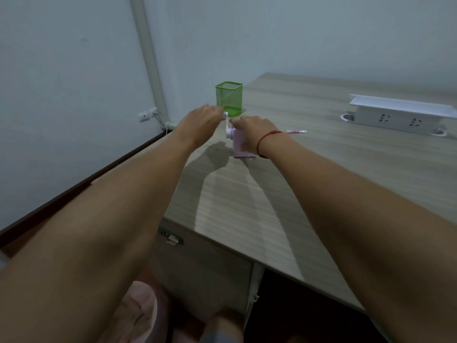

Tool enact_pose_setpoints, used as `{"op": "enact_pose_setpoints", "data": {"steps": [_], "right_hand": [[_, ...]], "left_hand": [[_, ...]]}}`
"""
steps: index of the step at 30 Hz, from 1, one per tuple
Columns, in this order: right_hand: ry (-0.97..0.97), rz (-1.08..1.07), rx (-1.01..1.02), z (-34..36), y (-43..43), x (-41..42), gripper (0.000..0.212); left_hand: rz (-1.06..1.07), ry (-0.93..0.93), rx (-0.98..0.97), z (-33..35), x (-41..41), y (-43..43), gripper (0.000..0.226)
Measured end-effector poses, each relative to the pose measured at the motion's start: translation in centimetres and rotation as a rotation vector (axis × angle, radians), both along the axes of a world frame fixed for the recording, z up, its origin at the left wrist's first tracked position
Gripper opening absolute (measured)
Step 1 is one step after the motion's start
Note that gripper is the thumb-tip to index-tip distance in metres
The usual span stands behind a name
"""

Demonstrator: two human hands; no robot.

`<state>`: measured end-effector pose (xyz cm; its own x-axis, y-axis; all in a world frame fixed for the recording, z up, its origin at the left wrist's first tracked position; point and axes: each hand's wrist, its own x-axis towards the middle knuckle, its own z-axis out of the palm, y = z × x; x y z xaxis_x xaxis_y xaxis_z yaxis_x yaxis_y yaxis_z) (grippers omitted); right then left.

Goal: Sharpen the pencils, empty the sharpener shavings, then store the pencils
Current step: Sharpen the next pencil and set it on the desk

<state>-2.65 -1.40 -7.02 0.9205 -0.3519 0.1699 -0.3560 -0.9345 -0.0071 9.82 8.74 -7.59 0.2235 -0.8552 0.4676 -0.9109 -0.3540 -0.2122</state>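
Observation:
A pink crank sharpener [239,144] stands on the wooden desk [321,169]. My right hand [252,131] rests on top of it and grips its body. My left hand [200,122] pinches the white crank handle [226,120] on the sharpener's left side. A pink patterned pencil [296,131] pokes out to the right from behind my right wrist, level with the sharpener; its far end is hidden. A green mesh pencil holder [228,99] stands just behind the hands, with nothing visible inside.
A white power socket box [395,115] sits at the desk's right rear. The wall runs close along the desk's left edge, with a wall socket [147,115]. Below the desk's near edge is a drawer unit with a lock [171,238].

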Motion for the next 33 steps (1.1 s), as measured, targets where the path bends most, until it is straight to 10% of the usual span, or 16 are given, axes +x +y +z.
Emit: {"op": "enact_pose_setpoints", "data": {"steps": [24,33], "right_hand": [[0.006,0.052,-0.012,0.4,-0.7,-0.4,0.062],[0.023,0.045,-0.044,0.2,-1.2,0.0,0.06]], "left_hand": [[-0.031,0.211,0.231,-4.2,-0.5,0.9,0.027],[0.049,0.015,0.285,-2.8,1.4,-1.8,0.026]]}}
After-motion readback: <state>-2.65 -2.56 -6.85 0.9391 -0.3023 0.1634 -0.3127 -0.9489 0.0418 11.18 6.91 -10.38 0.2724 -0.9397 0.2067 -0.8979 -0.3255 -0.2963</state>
